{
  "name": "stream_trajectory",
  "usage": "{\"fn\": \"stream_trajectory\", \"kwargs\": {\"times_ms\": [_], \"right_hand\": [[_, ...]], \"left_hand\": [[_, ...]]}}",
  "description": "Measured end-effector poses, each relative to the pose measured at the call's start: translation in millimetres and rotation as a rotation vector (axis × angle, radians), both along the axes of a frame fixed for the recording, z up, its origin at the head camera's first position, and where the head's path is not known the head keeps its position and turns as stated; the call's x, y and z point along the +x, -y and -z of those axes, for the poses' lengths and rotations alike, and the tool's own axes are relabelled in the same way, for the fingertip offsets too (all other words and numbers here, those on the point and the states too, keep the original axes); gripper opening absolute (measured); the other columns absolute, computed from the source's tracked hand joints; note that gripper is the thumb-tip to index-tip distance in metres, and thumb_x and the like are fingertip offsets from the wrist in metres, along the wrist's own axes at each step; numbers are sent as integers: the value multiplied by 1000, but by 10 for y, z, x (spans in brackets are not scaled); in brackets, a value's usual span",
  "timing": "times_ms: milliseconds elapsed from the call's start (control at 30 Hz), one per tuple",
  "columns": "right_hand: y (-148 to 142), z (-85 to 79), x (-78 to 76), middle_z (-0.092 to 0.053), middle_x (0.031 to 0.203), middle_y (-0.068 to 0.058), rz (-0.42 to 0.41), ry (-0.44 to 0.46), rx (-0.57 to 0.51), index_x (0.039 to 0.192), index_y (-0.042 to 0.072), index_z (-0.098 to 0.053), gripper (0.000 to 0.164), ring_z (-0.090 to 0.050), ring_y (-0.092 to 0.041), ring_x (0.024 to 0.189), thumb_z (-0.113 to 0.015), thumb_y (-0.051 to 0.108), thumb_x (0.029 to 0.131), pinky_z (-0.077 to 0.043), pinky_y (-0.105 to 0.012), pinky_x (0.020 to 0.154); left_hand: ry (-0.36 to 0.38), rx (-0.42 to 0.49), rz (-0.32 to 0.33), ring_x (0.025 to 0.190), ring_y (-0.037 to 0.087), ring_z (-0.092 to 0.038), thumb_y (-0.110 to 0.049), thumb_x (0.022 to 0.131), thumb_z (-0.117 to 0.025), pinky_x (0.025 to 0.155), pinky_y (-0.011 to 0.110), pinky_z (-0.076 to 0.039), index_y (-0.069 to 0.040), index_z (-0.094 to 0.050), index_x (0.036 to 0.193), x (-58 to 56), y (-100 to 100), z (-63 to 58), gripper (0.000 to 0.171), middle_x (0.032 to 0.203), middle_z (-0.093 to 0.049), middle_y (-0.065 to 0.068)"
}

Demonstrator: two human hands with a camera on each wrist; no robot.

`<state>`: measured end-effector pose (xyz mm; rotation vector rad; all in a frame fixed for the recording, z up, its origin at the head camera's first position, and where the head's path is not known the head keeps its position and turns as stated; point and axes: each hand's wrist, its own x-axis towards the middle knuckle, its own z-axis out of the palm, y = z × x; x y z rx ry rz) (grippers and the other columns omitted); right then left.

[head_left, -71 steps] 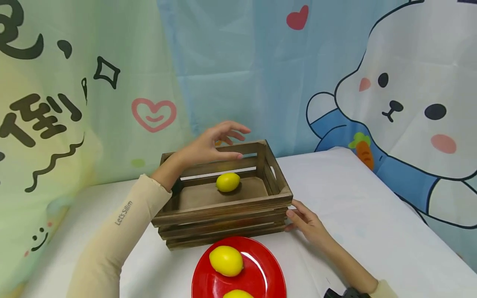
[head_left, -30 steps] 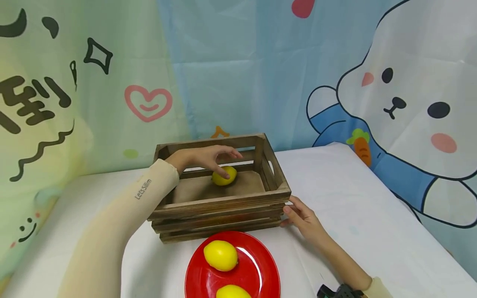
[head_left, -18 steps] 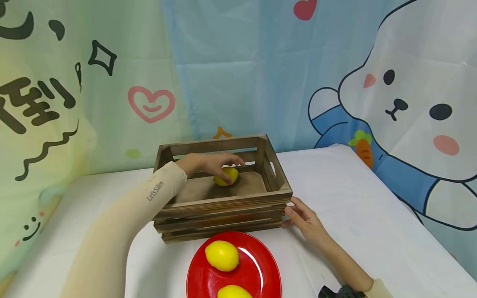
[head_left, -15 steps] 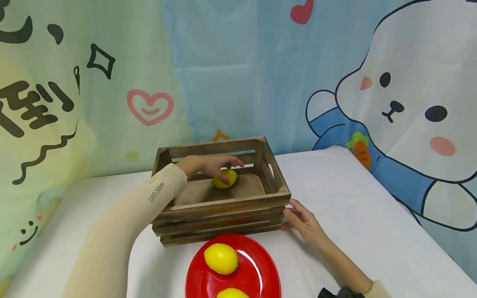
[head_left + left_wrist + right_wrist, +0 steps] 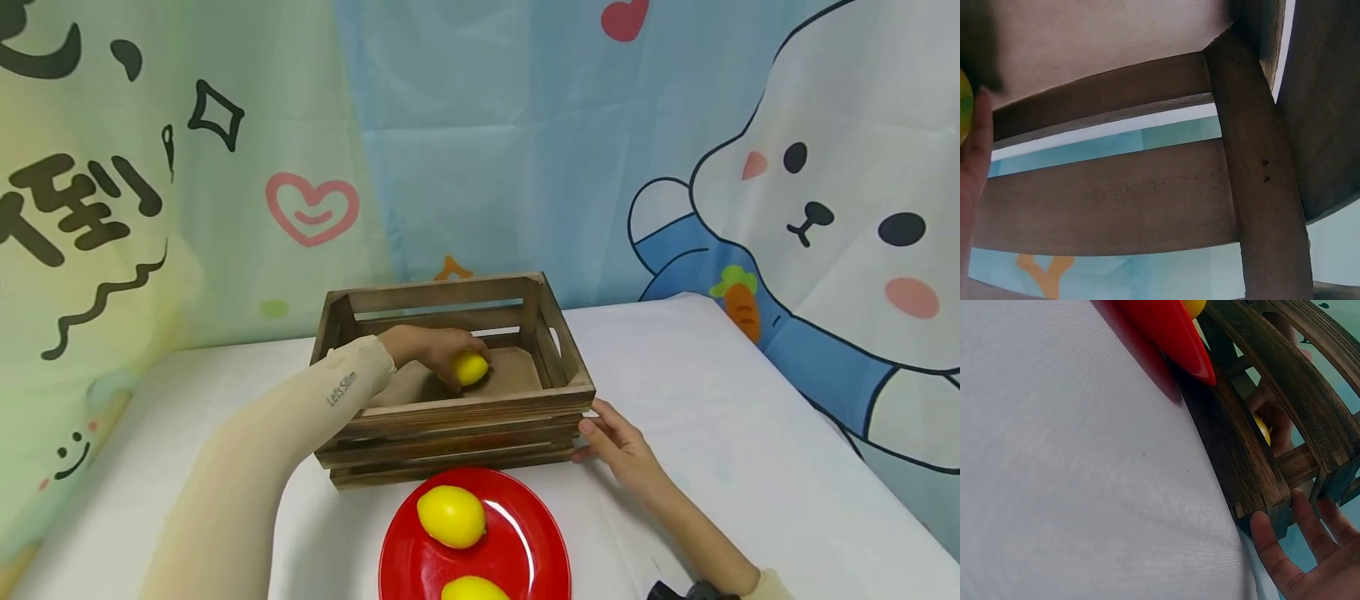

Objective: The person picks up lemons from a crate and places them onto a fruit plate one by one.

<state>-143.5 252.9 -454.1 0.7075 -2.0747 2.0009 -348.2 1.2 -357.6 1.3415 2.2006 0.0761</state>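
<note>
Inside a brown slatted wooden crate (image 5: 465,421), my left hand (image 5: 441,350) grips a yellow lemon (image 5: 472,367), thumb in front and fingers over the far side. The left wrist view catches just a sliver of that lemon (image 5: 965,107) beside a finger (image 5: 982,128). My right hand (image 5: 626,454) is at the crate's near right corner. In the right wrist view its extended fingers (image 5: 1313,528) and thumb touch the end of the slats; the lemon shows through a gap there.
A red plate (image 5: 553,533) stands close in front of the crate on the white tablecloth (image 5: 720,467). On it lie one lemon (image 5: 452,517) and another lemon (image 5: 474,589) cut by the view's lower edge. Behind hangs a printed curtain (image 5: 480,167).
My left hand has come down from above the crate into it and its fingers have closed round the lemon. The right hand has stayed at the crate's corner.
</note>
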Motion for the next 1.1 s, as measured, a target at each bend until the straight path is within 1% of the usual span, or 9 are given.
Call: {"fn": "stream_trajectory", "kwargs": {"times_ms": [67,200,300,400,533,767,867,967,1100], "right_hand": [[-7,-8,1,-65,111,14,2,3,4,137,37,-52,58,-68,-10,85,-44,-6,99,-58,-31,70],[-21,-21,-2,-65,109,14,12,14,17,136,39,-51,57,-69,-13,79,-45,-5,100,-58,-31,70],[-20,-18,-17,-65,110,14,8,12,22,137,38,-51,56,-68,-13,81,-45,-4,100,-58,-32,70],[-11,-7,-26,-65,110,13,-2,3,15,137,37,-51,57,-68,-12,83,-45,-5,100,-58,-32,70],[3,-5,-20,-66,110,13,-1,-4,4,137,37,-52,58,-67,-11,84,-45,-7,99,-58,-31,69],[6,-11,-14,-65,110,13,4,-2,15,138,36,-51,57,-68,-11,82,-44,-6,100,-58,-30,69],[1,-2,-15,-66,109,14,10,3,25,137,37,-51,57,-68,-10,84,-44,-6,100,-58,-31,69],[0,11,-19,-66,109,14,17,14,29,136,38,-51,57,-68,-11,82,-44,-5,100,-58,-31,69],[-9,14,-23,-66,109,14,15,17,30,137,38,-51,56,-69,-13,79,-44,-4,100,-58,-30,70]], "left_hand": [[-14,-13,-1,123,27,-46,-13,85,-75,104,37,-40,-8,-49,141,-2,-4,-20,62,138,-49,14],[-16,-40,-14,121,26,-47,-18,88,-73,102,36,-41,-10,-49,140,8,-9,-52,59,138,-49,13],[3,-64,-39,118,24,-47,-20,88,-72,98,35,-43,-12,-49,140,16,-6,-65,57,137,-49,12],[4,-64,-45,114,23,-48,-21,90,-69,95,34,-44,-12,-48,141,13,-3,-69,56,135,-49,12],[1,-2,-60,110,23,-51,-24,91,-66,90,32,-47,-10,-46,143,0,-12,-85,57,134,-51,12],[99,118,-166,98,23,-56,-22,91,-62,68,32,-56,-9,-44,143,-6,-20,-156,56,129,-49,15],[115,175,-178,93,23,-58,-23,92,-60,64,33,-56,-8,-43,143,-11,-22,-187,56,125,-50,16],[103,227,-173,88,22,-58,-25,92,-59,63,32,-56,-7,-44,142,-22,-18,-223,56,121,-51,16],[82,239,-159,82,24,-59,-27,94,-55,64,31,-54,-7,-43,142,-60,-14,-262,53,116,-54,14]]}}
